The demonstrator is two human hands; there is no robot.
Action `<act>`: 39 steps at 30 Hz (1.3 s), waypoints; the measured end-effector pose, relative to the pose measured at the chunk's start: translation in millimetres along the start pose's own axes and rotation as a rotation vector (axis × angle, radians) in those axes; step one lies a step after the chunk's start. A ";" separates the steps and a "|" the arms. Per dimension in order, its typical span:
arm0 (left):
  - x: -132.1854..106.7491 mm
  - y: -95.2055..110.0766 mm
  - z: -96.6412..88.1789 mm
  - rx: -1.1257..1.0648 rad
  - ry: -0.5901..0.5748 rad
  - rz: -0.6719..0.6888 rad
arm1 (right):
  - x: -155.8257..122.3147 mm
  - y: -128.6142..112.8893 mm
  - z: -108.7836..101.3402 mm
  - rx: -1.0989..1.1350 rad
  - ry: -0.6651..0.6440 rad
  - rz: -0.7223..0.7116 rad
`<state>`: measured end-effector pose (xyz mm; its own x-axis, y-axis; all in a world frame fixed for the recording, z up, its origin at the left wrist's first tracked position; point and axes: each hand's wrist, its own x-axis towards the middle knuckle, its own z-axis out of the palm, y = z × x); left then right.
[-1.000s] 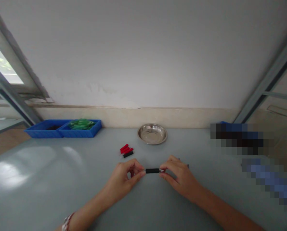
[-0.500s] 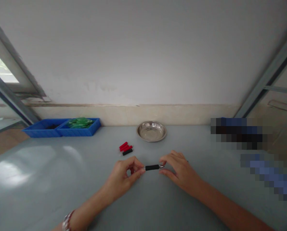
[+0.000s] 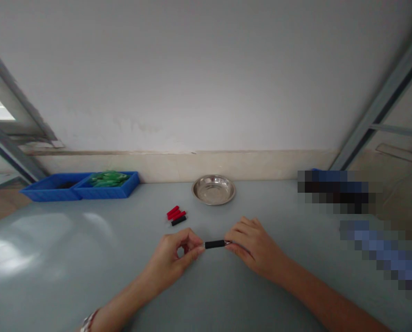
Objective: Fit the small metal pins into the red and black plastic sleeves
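Between my two hands lies a pen (image 3: pixel 214 244) with a black grip sleeve and a silver tip, held level just above the grey table. My left hand (image 3: pixel 178 253) is closed in a pinch on the pen's left end; the part inside its fingers is hidden. My right hand (image 3: pixel 252 244) pinches the silver tip, with thumb and forefinger meeting around it. Beyond my left hand, several short red sleeves (image 3: pixel 176 213) lie in a small cluster with a black sleeve (image 3: pixel 179 221) beside them.
A shallow round metal bowl (image 3: pixel 213 190) stands at the back middle. Two blue bins (image 3: pixel 105 192) sit side by side at the back left; green pieces (image 3: pixel 109 178) fill the right one, dark pieces (image 3: pixel 67 185) lie in the left. Blurred-out patches cover the right side.
My right thumb and forefinger have closed on the pen's silver tip; they were apart around it before. My left hand keeps its pinch. The whole view has shifted slightly.
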<state>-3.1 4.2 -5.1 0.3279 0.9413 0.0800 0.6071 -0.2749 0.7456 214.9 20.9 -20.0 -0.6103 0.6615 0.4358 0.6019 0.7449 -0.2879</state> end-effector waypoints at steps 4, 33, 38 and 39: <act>0.1 0.7 0.1 0.025 -0.001 0.007 | 0.5 0.2 0.1 -0.002 -0.026 0.021; 11.7 -26.6 -37.0 0.073 0.472 0.019 | 2.0 2.7 -3.1 -0.039 0.069 0.154; 22.1 -60.2 -77.7 0.290 0.673 -0.230 | -1.1 14.6 -1.9 -0.069 0.112 0.167; 22.8 -64.2 -81.3 0.359 0.647 -0.279 | -1.4 15.9 -1.1 -0.066 0.107 0.157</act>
<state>-93.4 59.2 2.6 -0.2903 0.8813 0.3729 0.8376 0.0456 0.5443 225.9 31.7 -24.3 -0.4505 0.7532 0.4793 0.7197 0.6240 -0.3043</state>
